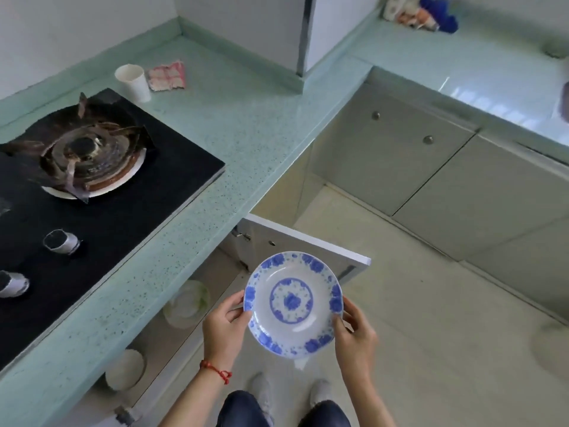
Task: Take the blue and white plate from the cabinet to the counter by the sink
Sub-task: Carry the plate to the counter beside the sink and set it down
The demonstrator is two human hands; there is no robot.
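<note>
The long counter is the biggest thing here, a pale green speckled stone that bends around the corner, smooth and hard to the eye. Set into it is the black glass hob with 1 round burner, which is dark and stained. Below the counter edge the cabinet stands with its door swung out, and inside I can see 2 pale bowls, a little blurred. No sink is visible from here, so I cannot say where the plate should go. The blue and white plate is out of the cabinet, held in the air in front of the open door, above the floor, tilted a little toward the person. It is round, glossy, with blue flowers on the rim and the centre. I judge it is stiff, rather light, slippery and easy to break. The left hand and the right hand each pinch the rim on opposite sides, thumb on top and fingers curled below, which seems the safe place to hold it.
</note>
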